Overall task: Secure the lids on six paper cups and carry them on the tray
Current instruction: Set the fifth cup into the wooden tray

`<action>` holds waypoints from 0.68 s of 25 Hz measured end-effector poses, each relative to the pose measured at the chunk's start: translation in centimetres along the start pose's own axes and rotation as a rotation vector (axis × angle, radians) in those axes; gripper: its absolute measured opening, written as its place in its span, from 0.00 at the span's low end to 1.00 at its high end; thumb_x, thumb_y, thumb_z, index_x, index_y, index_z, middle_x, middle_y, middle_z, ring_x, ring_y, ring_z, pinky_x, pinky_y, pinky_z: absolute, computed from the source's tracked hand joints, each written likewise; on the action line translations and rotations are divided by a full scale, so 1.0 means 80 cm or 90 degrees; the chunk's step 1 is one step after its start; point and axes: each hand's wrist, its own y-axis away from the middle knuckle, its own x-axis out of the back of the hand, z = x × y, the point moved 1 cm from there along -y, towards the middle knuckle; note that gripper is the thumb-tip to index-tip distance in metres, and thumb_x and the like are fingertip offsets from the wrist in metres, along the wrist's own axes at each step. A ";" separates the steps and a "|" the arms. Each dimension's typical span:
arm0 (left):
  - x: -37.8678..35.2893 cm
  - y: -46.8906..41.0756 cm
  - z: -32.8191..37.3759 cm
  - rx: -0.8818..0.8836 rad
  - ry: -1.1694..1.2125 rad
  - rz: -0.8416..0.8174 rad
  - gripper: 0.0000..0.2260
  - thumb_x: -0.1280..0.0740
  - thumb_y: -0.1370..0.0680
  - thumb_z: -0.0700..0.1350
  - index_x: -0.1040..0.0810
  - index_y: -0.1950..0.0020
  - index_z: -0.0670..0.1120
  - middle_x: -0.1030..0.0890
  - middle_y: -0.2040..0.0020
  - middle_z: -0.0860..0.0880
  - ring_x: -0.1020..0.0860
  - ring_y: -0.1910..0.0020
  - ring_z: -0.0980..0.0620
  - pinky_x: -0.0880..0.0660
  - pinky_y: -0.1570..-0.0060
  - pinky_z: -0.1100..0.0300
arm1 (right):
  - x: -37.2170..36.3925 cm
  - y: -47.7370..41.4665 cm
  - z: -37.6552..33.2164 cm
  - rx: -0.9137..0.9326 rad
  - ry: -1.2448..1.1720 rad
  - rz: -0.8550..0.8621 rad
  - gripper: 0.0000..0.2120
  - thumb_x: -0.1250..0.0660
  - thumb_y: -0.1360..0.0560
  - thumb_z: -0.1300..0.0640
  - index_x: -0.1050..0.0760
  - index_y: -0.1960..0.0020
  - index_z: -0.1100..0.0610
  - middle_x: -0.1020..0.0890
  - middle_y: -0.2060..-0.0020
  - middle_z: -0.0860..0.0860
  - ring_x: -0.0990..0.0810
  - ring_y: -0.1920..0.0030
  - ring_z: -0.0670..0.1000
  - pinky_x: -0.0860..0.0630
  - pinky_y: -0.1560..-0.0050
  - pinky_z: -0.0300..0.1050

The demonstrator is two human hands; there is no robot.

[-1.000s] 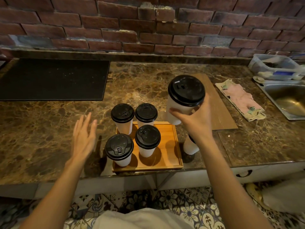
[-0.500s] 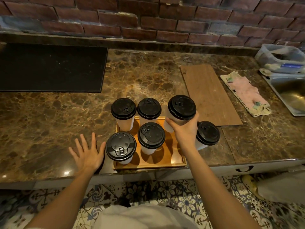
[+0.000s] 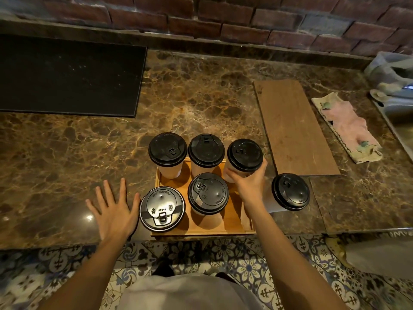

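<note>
- Left hand (image 3: 114, 211): flat on the marble countertop (image 3: 201, 104), palm down, fingers straight and spread, holding nothing. Thumb sits just beside the front-left cup (image 3: 162, 208).
- Right hand (image 3: 250, 186): wrapped round the back-right cup (image 3: 228, 173) from the near side, fingers and thumb curled on the wall just under its black lid (image 3: 245, 155).
- Back-right cup is upright over the tray's far right corner. My hand hides the base, so I can't tell if it's seated.
- Tray (image 3: 201, 233): wooden, at the near edge of the countertop, between my hands.
- On the tray, all upright and lidded in black: back-left cup (image 3: 167, 149), back-middle cup (image 3: 206, 151), front-left cup, front-middle cup (image 3: 207, 193).
- The back row stands close together, lids nearly touching.
- The near right corner of the tray is bare wood.
- Sixth cup (image 3: 290, 191): lidded, on the countertop just right of the tray, beside my right wrist and off the tray.
- Wooden board (image 3: 292, 128) lies flat beyond the sixth cup. A pink cloth (image 3: 348, 128) is to its right, with the sink (image 3: 402, 121) at the frame edge.
- Black mat (image 3: 67, 74) is far left on the countertop. Brick wall (image 3: 223, 19) runs behind.
</note>
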 end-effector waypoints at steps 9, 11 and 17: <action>0.002 0.001 0.004 0.013 0.004 0.002 0.37 0.43 0.22 0.64 0.64 0.24 0.54 0.61 0.22 0.43 0.62 0.24 0.43 0.71 0.32 0.45 | 0.000 0.024 -0.015 -0.026 -0.030 -0.025 0.50 0.22 0.32 0.59 0.53 0.22 0.52 0.38 0.29 0.44 0.39 0.28 0.43 0.40 0.30 0.37; 0.004 0.002 0.005 0.016 -0.001 0.000 0.37 0.43 0.22 0.64 0.63 0.24 0.55 0.61 0.22 0.43 0.62 0.24 0.43 0.69 0.31 0.44 | 0.007 0.057 -0.015 -0.046 -0.050 -0.041 0.48 0.23 0.31 0.55 0.51 0.22 0.51 0.38 0.27 0.43 0.38 0.27 0.43 0.40 0.29 0.38; 0.007 0.005 0.006 0.005 0.020 0.003 0.34 0.44 0.21 0.61 0.61 0.23 0.56 0.60 0.22 0.44 0.62 0.24 0.44 0.79 0.38 0.52 | 0.080 0.166 0.032 -0.122 -0.030 0.108 0.20 0.23 0.33 0.56 0.29 0.46 0.46 0.20 0.48 0.51 0.19 0.46 0.54 0.21 0.47 0.43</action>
